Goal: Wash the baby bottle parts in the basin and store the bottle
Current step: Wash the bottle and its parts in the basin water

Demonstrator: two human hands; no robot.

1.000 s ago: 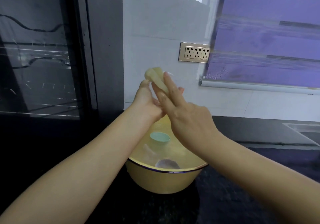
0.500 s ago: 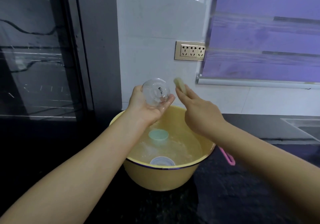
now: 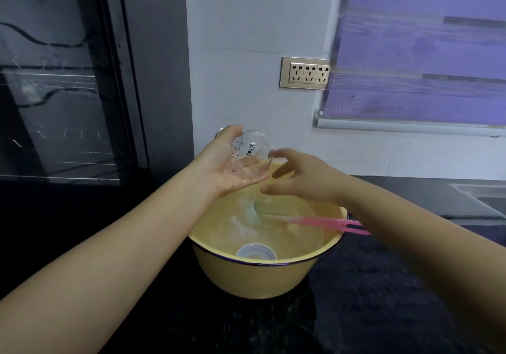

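My left hand [image 3: 227, 167] grips a clear glass baby bottle [image 3: 250, 152] with black markings, held tilted above the yellow basin [image 3: 260, 279]. Just to its right, my right hand [image 3: 298, 178] hovers with fingers spread and nothing in it, fingertips close to the bottle's end. In the basin's water lie a pale green part [image 3: 256, 210], a pink-handled brush [image 3: 328, 223] leaning over the right rim, and a white round cap [image 3: 256, 252] near the front wall.
The basin stands on a dark countertop [image 3: 369, 299]. A dark glass door [image 3: 60, 79] fills the left. On the white wall behind are a gold socket panel [image 3: 305, 73] and a purple roller blind [image 3: 421, 52]. A sink edge [image 3: 482, 197] shows at far right.
My right hand let go of the yellowish sponge brush, and the pink handle now rests in the basin. My left hand lowered and tilted the bottle over the basin.
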